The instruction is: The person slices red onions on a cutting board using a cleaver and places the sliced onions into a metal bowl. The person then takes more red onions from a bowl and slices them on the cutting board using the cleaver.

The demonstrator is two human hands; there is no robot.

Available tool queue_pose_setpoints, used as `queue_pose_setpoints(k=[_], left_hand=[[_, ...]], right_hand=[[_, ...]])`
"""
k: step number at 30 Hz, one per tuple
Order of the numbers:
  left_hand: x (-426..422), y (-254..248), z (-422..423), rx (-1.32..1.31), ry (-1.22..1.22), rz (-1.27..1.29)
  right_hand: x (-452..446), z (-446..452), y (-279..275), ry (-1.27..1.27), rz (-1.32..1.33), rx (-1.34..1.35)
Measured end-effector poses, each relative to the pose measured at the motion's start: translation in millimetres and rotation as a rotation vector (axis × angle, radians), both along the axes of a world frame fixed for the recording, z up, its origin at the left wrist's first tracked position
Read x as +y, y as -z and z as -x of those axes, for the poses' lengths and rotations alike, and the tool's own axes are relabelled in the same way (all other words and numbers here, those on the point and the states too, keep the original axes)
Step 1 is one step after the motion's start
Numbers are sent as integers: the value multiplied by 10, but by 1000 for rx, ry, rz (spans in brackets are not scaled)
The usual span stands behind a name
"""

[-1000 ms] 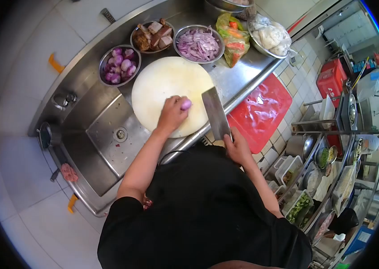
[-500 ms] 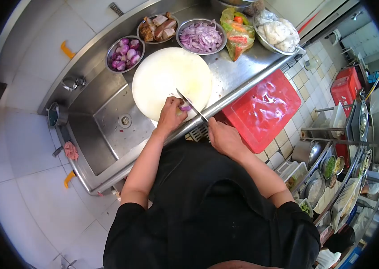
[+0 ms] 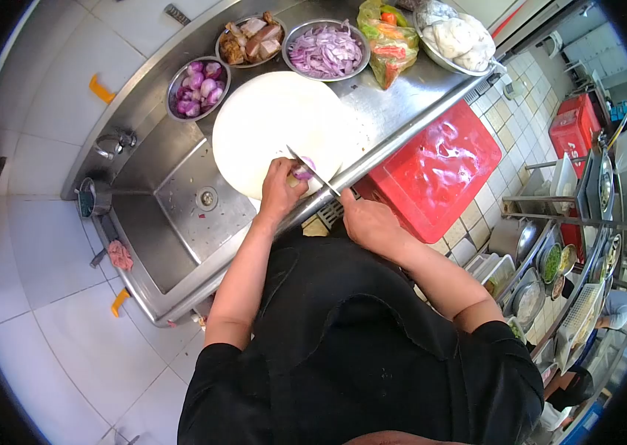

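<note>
On a round white cutting board (image 3: 265, 111), my left hand (image 3: 282, 187) pinches a small red onion (image 3: 304, 170) near the board's front edge. My right hand (image 3: 370, 222) is closed round the handle of a kitchen knife (image 3: 319, 174). The blade points up and left across the onion, close to my left fingertips; I cannot tell how deep it sits. Behind the board are whole peeled red onions (image 3: 198, 90) in a metal bowl, meat chunks (image 3: 256, 41) in a second, and sliced red onion (image 3: 326, 50) in a third.
A steel sink (image 3: 143, 236) lies left of the board. Right of the bowls are a plastic bag of vegetables (image 3: 389, 52) and a bowl of pale food in plastic (image 3: 458, 44). A red container (image 3: 432, 174) stands beyond the counter's edge, and loaded shelves (image 3: 551, 267) are at the right.
More of the onion's rounded purple side shows beside my left fingers. The knife remains over it in my right hand, and the whole view has shifted slightly.
</note>
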State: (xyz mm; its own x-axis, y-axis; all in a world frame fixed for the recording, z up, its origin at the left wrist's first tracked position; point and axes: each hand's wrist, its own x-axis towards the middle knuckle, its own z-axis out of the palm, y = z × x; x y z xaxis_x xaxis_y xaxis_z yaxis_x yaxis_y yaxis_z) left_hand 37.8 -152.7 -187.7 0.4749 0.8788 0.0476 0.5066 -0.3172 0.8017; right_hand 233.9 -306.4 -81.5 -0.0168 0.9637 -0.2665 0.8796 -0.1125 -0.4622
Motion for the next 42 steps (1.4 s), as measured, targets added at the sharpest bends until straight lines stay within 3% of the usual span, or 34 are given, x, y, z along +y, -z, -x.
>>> queue_pose_setpoints(k=[5, 11, 15, 17, 24, 36, 42], left_hand=[[-9, 164, -5, -107, -26, -58], [149, 161, -45, -58, -83, -106], [225, -182, 104, 80, 35, -181], [220, -226, 108, 166, 141, -77], [183, -68, 73, 169, 120, -74], [205, -143, 149, 144, 151, -55], [195, -142, 153, 133, 119, 17]], right_hand=[[212, 92, 528, 28, -11, 20], [469, -1, 301, 71, 71, 48], [416, 10, 169, 108, 25, 31], [409, 43, 217, 88, 37, 13], [283, 142, 30, 63, -38, 15], [373, 163, 108, 31, 156, -7], [366, 192, 7, 26, 116, 12]])
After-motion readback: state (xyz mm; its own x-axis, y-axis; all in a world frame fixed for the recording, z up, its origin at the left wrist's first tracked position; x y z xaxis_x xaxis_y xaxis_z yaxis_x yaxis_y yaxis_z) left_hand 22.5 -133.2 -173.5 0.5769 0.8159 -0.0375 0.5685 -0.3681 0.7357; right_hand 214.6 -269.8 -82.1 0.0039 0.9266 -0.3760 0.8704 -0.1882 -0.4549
